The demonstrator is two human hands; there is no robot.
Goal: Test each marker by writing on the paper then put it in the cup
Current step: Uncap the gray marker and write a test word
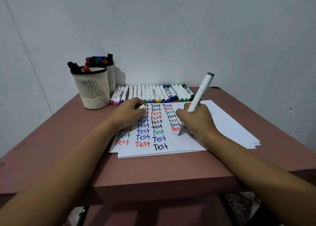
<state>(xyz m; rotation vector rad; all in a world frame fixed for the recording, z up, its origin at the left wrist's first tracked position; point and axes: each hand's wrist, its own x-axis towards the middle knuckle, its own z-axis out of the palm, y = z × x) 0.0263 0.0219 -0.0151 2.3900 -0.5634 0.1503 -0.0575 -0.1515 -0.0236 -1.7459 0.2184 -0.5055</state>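
My right hand (198, 123) grips a white marker (202, 90) with a grey end, its grey tip touching the paper (227, 123) where faint grey letters begin. The sheet carries several columns of "Test" in black, red, blue and green. My left hand (130, 113) rests on the paper's upper left part and holds a white cap (142, 107) in its curled fingers. A row of several white markers (153, 93) lies along the paper's far edge. A cream slotted cup (92, 89) holding a few markers stands at the far left.
A second cup (109, 75), full of markers, stands behind the first one against the wall. The paper is a small stack on a reddish-brown table (153, 171), whose front edge is near me. Grey walls close off the back and left.
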